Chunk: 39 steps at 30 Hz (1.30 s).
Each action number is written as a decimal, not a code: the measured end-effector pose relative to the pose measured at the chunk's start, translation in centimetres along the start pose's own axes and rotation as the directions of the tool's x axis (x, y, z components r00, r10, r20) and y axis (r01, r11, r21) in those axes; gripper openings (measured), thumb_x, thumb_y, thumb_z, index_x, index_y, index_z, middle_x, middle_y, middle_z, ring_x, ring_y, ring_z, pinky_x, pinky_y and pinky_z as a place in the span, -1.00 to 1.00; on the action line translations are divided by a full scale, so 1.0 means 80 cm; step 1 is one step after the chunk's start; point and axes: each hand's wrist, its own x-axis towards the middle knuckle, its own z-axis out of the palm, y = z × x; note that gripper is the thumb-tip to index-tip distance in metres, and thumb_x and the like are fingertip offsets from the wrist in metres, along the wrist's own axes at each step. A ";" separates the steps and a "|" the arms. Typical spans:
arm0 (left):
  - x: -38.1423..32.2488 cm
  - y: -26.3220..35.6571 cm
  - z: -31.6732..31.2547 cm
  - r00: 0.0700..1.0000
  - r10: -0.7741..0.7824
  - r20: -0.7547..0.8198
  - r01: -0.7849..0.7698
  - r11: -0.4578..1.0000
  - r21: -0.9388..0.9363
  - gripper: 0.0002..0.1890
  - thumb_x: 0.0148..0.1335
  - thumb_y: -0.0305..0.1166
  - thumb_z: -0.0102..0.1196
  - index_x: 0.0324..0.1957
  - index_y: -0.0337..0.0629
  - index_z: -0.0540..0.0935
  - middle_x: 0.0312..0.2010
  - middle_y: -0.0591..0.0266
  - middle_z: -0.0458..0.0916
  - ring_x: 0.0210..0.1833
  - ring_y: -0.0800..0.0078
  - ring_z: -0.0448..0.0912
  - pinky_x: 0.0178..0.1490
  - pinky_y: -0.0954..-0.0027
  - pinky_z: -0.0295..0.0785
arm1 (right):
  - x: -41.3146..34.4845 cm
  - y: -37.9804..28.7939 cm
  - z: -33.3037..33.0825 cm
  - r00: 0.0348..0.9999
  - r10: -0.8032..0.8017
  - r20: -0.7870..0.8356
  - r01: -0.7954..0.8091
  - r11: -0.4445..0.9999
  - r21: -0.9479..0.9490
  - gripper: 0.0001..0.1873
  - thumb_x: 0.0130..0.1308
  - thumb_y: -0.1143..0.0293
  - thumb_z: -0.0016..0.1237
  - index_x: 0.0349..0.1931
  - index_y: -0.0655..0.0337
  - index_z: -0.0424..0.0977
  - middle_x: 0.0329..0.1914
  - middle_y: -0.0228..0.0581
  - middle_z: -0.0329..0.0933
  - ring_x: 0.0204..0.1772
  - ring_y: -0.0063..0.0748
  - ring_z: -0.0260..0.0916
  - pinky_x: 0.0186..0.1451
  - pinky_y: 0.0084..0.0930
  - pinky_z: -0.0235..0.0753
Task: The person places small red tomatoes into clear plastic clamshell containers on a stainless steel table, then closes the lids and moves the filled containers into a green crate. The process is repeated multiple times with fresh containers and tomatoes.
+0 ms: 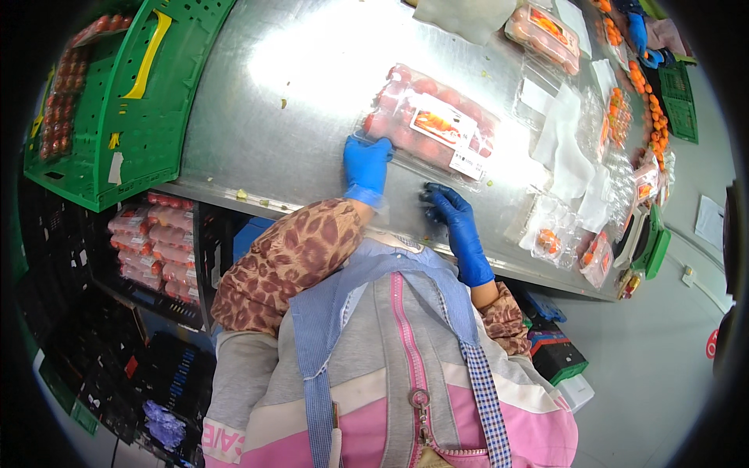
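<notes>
A clear plastic pack of small red tomatoes (398, 126) lies on the steel table in front of me, with a picture label and a smaller white printed label on its top. My left hand (367, 167), in a blue glove, grips the pack's near left corner; its fingertips are partly hidden by the plastic. Just off the pack's near edge is my right hand (453, 219), gloved in darker blue. Its fingers are loosely curled and apart, with nothing seen in them.
A green crate (158, 117) holding tomato packs stands at the left. Below it, a black crate (203, 263) contains stacked packs. Another labelled pack (544, 35), white sheets (559, 140) and clear trays (535, 234) lie at the right. A co-worker's gloved hand (638, 32) shows far right.
</notes>
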 end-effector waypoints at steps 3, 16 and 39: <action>-0.002 -0.002 0.003 1.000 0.014 -0.011 -0.014 1.000 0.009 -0.79 0.04 -0.54 0.10 -0.22 -0.30 0.52 -0.40 0.25 0.55 -0.42 0.51 0.53 -0.36 0.49 0.51 | 0.005 -0.002 -0.004 0.996 0.094 -0.005 -0.090 0.970 0.228 -0.63 0.32 0.24 -0.08 0.03 0.26 0.46 -0.13 -0.31 0.57 -0.39 -0.64 0.36 -0.34 -0.69 0.38; -0.003 -0.003 0.004 0.998 0.053 -0.019 -0.053 0.999 -0.009 -0.80 0.06 -0.55 0.10 -0.21 -0.30 0.52 -0.40 0.25 0.57 -0.44 0.51 0.53 -0.36 0.50 0.50 | 0.022 0.000 -0.004 0.966 0.236 -0.104 -0.110 0.740 0.663 -0.63 0.34 0.19 -0.07 0.05 0.21 0.36 -0.13 -0.17 0.51 -0.41 -0.58 0.37 -0.45 -0.77 0.37; -0.030 0.001 -0.038 0.938 -0.270 0.216 0.261 0.963 0.072 -0.74 0.12 -0.43 0.20 -0.15 -0.28 0.53 -0.29 0.21 0.61 -0.25 0.42 0.60 -0.15 0.45 0.52 | 0.039 -0.001 -0.019 0.921 0.162 -0.355 0.101 0.779 0.618 -0.86 0.25 0.38 0.00 -0.23 0.19 0.47 -0.48 -0.39 0.43 -0.51 -0.58 0.28 -0.46 -0.63 0.27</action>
